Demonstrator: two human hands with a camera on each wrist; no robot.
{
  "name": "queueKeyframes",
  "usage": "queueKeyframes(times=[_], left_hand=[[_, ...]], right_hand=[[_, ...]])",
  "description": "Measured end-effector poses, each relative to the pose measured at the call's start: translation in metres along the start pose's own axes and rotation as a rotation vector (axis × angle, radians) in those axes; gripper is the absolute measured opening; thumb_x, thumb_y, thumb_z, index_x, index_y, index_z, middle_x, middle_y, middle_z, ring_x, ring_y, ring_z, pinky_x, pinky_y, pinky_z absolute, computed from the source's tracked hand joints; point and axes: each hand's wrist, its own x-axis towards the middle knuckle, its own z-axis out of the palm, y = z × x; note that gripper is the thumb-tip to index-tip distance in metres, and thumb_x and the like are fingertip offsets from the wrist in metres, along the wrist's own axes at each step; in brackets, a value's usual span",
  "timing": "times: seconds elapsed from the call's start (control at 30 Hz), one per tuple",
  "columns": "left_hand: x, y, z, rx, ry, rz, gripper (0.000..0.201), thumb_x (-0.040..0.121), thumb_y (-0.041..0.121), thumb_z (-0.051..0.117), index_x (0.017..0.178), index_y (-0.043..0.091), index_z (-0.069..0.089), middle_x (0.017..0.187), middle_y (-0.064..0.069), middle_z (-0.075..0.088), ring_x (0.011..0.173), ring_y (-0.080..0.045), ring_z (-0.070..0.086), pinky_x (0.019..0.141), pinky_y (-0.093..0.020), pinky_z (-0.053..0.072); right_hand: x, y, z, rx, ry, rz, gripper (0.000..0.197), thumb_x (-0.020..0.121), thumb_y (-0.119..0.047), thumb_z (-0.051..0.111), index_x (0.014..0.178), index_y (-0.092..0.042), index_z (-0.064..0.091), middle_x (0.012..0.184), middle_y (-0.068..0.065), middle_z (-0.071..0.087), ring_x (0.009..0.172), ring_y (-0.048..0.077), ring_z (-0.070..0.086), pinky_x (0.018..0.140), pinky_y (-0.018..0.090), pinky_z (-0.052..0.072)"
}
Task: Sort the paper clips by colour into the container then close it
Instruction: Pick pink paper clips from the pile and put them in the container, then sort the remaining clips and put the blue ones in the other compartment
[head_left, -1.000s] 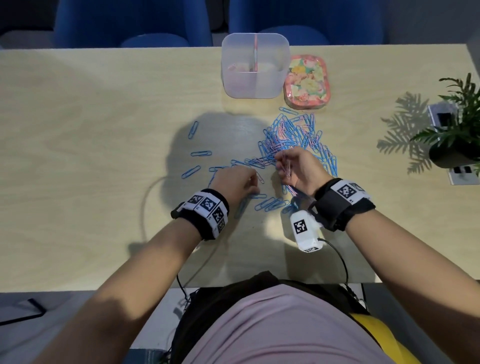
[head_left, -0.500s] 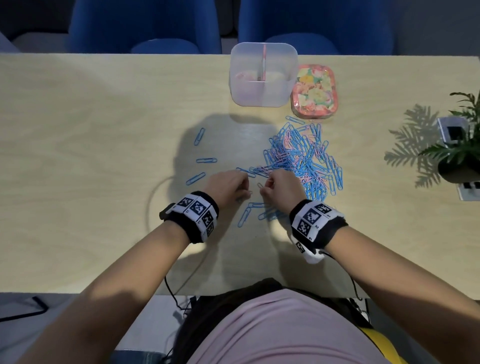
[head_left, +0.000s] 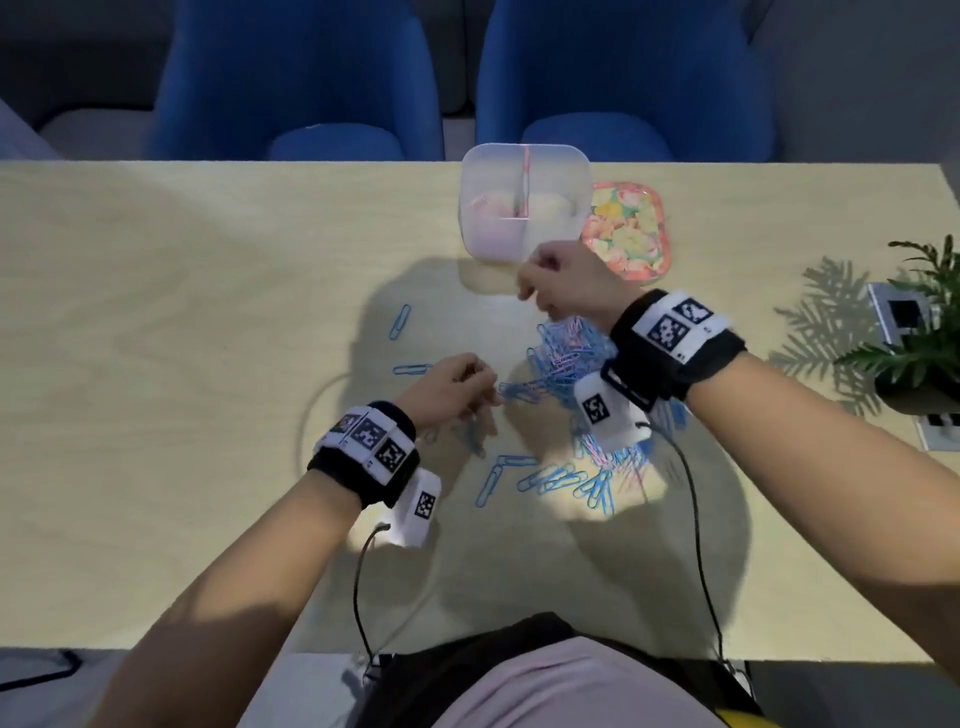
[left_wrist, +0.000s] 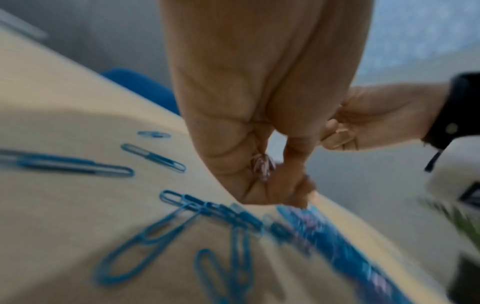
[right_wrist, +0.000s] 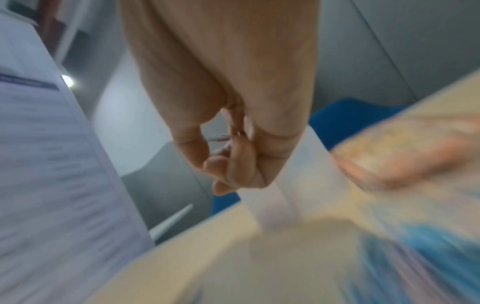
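Observation:
A clear two-part container (head_left: 524, 200) stands at the table's far side with pink clips in its left half. Its floral lid (head_left: 626, 229) lies just right of it. A heap of blue and pink paper clips (head_left: 566, 353) lies mid-table. My right hand (head_left: 558, 283) is raised just in front of the container and pinches pink clips (right_wrist: 221, 138). My left hand (head_left: 452, 387) is low at the heap's left edge, fingers curled round several pink clips (left_wrist: 262, 166). Loose blue clips (left_wrist: 153, 157) lie around it.
Two blue chairs (head_left: 291, 78) stand behind the table. A potted plant (head_left: 919, 332) and a socket plate (head_left: 904, 314) sit at the right edge. Wrist-camera cables (head_left: 696, 519) trail back over the near table edge.
My right hand has lifted off the heap and travelled forward to the container with pink clips. My left hand stayed by the heap's left edge.

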Motion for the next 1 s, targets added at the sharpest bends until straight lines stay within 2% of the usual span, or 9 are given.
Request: queueKeyframes(times=[0.1, 0.2, 0.3, 0.4, 0.47, 0.53, 0.67, 0.8, 1.0], left_hand=[[-0.001, 0.013, -0.008, -0.481, -0.014, -0.087, 0.019, 0.097, 0.001, 0.040, 0.082, 0.009, 0.048, 0.078, -0.011, 0.055, 0.046, -0.004, 0.059, 0.046, -0.013, 0.048], [0.005, 0.022, -0.019, -0.683, 0.044, -0.122, 0.011, 0.095, 0.000, 0.044, 0.100, 0.005, 0.052, 0.083, -0.011, 0.058, 0.050, -0.007, 0.063, 0.053, -0.015, 0.052], [0.016, 0.029, -0.033, -0.798, 0.120, -0.182, 0.012, 0.095, 0.009, 0.046, 0.097, 0.005, 0.058, 0.086, -0.008, 0.066, 0.058, -0.010, 0.069, 0.061, -0.021, 0.059], [0.023, 0.041, -0.045, -0.838, 0.134, -0.191, 0.014, 0.094, 0.011, 0.045, 0.097, 0.005, 0.058, 0.080, -0.006, 0.067, 0.057, -0.012, 0.068, 0.065, -0.025, 0.059], [0.029, 0.054, -0.051, -0.774, 0.125, -0.139, 0.016, 0.095, 0.011, 0.042, 0.090, 0.008, 0.057, 0.075, -0.003, 0.062, 0.059, -0.011, 0.062, 0.065, -0.022, 0.057], [0.038, 0.073, -0.056, -0.707, 0.131, -0.070, 0.021, 0.096, 0.010, 0.038, 0.082, 0.012, 0.053, 0.068, 0.001, 0.055, 0.060, -0.009, 0.051, 0.060, -0.018, 0.048], [0.066, 0.117, -0.069, -0.696, 0.269, 0.022, 0.024, 0.093, 0.000, 0.028, 0.084, 0.011, 0.047, 0.067, -0.002, 0.044, 0.055, -0.010, 0.036, 0.051, -0.017, 0.028], [0.104, 0.150, -0.069, -0.579, 0.366, 0.020, 0.029, 0.094, 0.003, 0.032, 0.068, 0.014, 0.040, 0.059, -0.001, 0.038, 0.038, -0.007, 0.036, 0.040, -0.016, 0.029], [0.131, 0.150, -0.054, 0.212, 0.378, 0.079, 0.039, 0.096, 0.017, 0.034, 0.058, 0.019, 0.039, 0.062, 0.003, 0.041, 0.056, -0.011, 0.040, 0.051, -0.013, 0.034]], right_hand=[[0.041, -0.034, -0.015, -0.051, 0.037, -0.079, 0.028, 0.080, -0.004, 0.055, 0.057, -0.014, 0.045, 0.060, 0.006, 0.053, 0.047, 0.012, 0.046, 0.039, 0.017, 0.034], [0.080, -0.051, -0.011, -0.335, 0.129, -0.115, 0.029, 0.081, -0.008, 0.054, 0.056, -0.016, 0.040, 0.070, 0.009, 0.053, 0.063, 0.019, 0.052, 0.047, 0.021, 0.039], [0.098, -0.060, -0.004, -0.612, 0.114, -0.102, 0.006, 0.084, -0.011, 0.053, 0.079, -0.012, 0.056, 0.088, 0.010, 0.058, 0.085, 0.028, 0.057, 0.073, 0.031, 0.048], [0.106, -0.064, 0.001, -0.664, 0.041, -0.071, 0.027, 0.086, -0.013, 0.058, 0.109, 0.000, 0.062, 0.114, 0.014, 0.063, 0.105, 0.029, 0.060, 0.090, 0.034, 0.048], [0.104, -0.070, 0.003, -0.549, 0.013, -0.064, 0.032, 0.089, -0.008, 0.047, 0.117, 0.003, 0.058, 0.107, 0.015, 0.063, 0.089, 0.026, 0.061, 0.097, 0.038, 0.046], [0.100, -0.074, 0.005, -0.358, -0.005, -0.075, 0.024, 0.092, -0.008, 0.037, 0.104, -0.005, 0.058, 0.088, 0.012, 0.054, 0.073, 0.021, 0.052, 0.086, 0.032, 0.043], [0.093, -0.073, -0.002, -0.128, 0.032, -0.098, 0.039, 0.100, -0.017, 0.030, 0.121, 0.009, 0.050, 0.124, 0.019, 0.054, 0.119, 0.028, 0.047, 0.107, 0.035, 0.031], [0.076, -0.050, -0.024, 0.133, 0.311, -0.178, 0.031, 0.096, -0.017, 0.040, 0.110, 0.000, 0.062, 0.100, 0.004, 0.057, 0.098, 0.018, 0.053, 0.091, 0.034, 0.042], [0.021, 0.021, -0.047, 0.246, 0.446, -0.142, 0.019, 0.090, -0.007, 0.048, 0.081, -0.017, 0.063, 0.081, -0.003, 0.060, 0.076, 0.013, 0.054, 0.077, 0.038, 0.049]])
